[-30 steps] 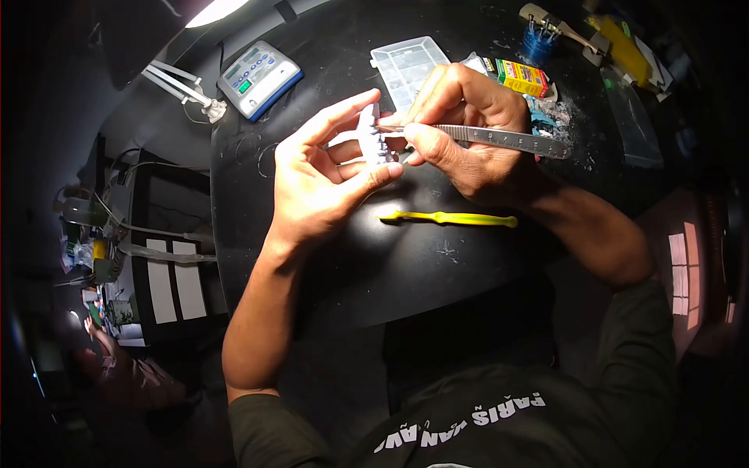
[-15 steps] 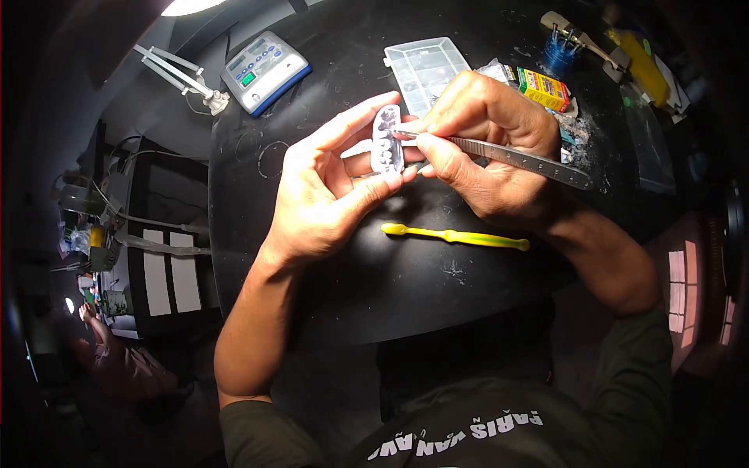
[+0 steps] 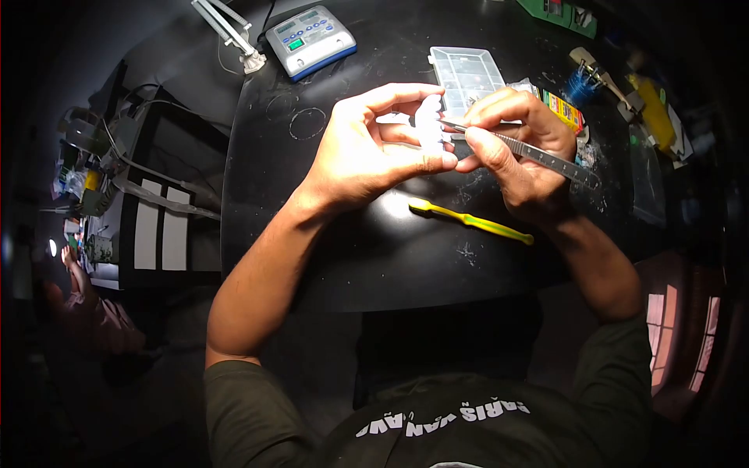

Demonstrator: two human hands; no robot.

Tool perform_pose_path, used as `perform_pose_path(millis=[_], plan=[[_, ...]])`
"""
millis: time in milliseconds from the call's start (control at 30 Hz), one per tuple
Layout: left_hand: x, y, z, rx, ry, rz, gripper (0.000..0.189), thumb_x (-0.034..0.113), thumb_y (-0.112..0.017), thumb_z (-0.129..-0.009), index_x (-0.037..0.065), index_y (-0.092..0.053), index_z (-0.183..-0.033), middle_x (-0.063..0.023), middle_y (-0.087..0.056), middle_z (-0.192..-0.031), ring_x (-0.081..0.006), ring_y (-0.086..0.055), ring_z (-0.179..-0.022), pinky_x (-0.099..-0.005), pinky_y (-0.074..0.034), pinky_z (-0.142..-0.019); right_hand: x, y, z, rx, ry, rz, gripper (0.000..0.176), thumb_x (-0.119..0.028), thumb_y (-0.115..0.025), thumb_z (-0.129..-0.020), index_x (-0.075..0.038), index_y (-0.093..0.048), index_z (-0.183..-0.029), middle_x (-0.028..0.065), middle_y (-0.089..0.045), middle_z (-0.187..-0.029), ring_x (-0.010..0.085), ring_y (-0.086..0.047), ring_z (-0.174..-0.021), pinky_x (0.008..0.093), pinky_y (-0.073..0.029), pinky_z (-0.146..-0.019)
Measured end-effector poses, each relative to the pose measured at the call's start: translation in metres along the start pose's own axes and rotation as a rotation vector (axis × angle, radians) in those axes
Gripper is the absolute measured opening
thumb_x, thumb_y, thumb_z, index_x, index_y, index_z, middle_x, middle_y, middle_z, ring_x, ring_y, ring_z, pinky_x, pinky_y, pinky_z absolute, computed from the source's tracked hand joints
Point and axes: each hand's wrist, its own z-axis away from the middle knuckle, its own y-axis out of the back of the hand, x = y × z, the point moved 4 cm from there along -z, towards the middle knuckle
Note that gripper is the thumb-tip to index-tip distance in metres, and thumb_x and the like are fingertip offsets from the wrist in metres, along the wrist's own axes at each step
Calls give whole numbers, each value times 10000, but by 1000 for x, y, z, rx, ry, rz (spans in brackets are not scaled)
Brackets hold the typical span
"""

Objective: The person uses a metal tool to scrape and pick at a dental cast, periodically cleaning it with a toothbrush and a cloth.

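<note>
My left hand (image 3: pixel 359 152) holds a small white oblong piece (image 3: pixel 428 125) with an uneven outline between fingertips and thumb. Glare washes out its surface, so its exact kind does not show. My right hand (image 3: pixel 527 140) is closed around metal tweezers (image 3: pixel 546 158) with ruler-like markings along the side. The tweezer tips point left and meet the right edge of the white piece. Below both hands, a yellow toothbrush (image 3: pixel 472 221) lies on the black table (image 3: pixel 328 273).
A control box (image 3: pixel 312 40) with buttons stands at the back left beside a lamp arm (image 3: pixel 226 31). Behind my right hand are a clear compartment case (image 3: pixel 468 66) and a yellow-red packet (image 3: pixel 563 113). A blue holder (image 3: pixel 581 84) stands further right. A person (image 3: pixel 97 312) sits far left.
The view has shifted, so the table items sit higher in it. My left hand has turned the white piece; its grey-marked face now appears bright white. The tweezers stay at its edge.
</note>
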Motion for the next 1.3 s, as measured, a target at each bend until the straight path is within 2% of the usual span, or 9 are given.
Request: perform_pose_path(millis=[200,300,433,533,567,633,767,1033,1300], plan=[[2,-1,0,29,17,-120,674,-93,-846,-805,-39,-563,-1415,-187,-679,-1237,-258,-739,-1056,-362,-650,-927,0,2,-3,6,94,39,110,96,-682,-930,53,-611,-1003,150,-692,-977,157,-738,-879,269,-633,-769],[3,-3,0,25,35,-24,682,-96,-850,-798,-36,-570,-1417,-185,-675,-1245,-249,-728,-1078,-362,-652,-925,-4,-2,-4,-51,126,58,74,76,-623,-964,42,-577,-1011,179,-637,-1006,160,-686,-820,277,-646,-708],[4,-3,-1,35,3,-96,698,-99,-861,-782,-21,-584,-1418,-165,-702,-1190,-238,-723,-1088,-372,-647,-939,0,0,-4,-77,158,98,75,90,-618,-963,35,-577,-994,182,-647,-994,182,-713,-846,285,-651,-725],[2,-2,-1,39,-68,-176,697,-94,-864,-781,-16,-589,-1417,-163,-714,-1167,-236,-726,-1081,-375,-645,-942,3,1,-3,-70,136,76,70,87,-617,-966,33,-576,-984,177,-647,-986,192,-721,-861,283,-652,-728],[2,-1,-1,33,-39,-153,702,-90,-867,-780,-16,-588,-1419,-168,-714,-1167,-240,-729,-1080,-371,-645,-938,2,1,-2,-47,59,59,67,83,-615,-970,32,-574,-982,173,-646,-982,185,-717,-856,277,-651,-724],[5,-2,-1,32,-16,-228,704,-102,-861,-780,-16,-586,-1421,-170,-714,-1161,-248,-729,-1086,-371,-648,-932,3,0,-3,27,48,-18,111,59,-711,-934,35,-605,-953,134,-704,-938,139,-733,-817,263,-632,-719],[6,-4,-2,15,-53,-166,672,-114,-852,-779,-34,-600,-1397,-153,-667,-1199,-263,-729,-1080,-381,-658,-927,4,2,-1,47,-11,-62,103,59,-684,-947,32,-585,-942,130,-694,-930,145,-742,-824,255,-640,-713],[4,-1,1,9,143,-2,689,-61,-875,-786,-33,-584,-1411,-195,-724,-1206,-219,-750,-1012,-332,-633,-912,-2,-1,-3,34,96,-15,107,71,-693,-932,29,-595,-940,133,-695,-922,138,-724,-813,269,-622,-724],[6,-1,1,28,54,-105,682,-68,-890,-764,-34,-606,-1383,-154,-726,-1166,-166,-748,-933,-271,-629,-854,0,-3,-3,25,145,12,116,93,-712,-919,25,-620,-937,121,-693,-918,120,-704,-840,275,-602,-768]])
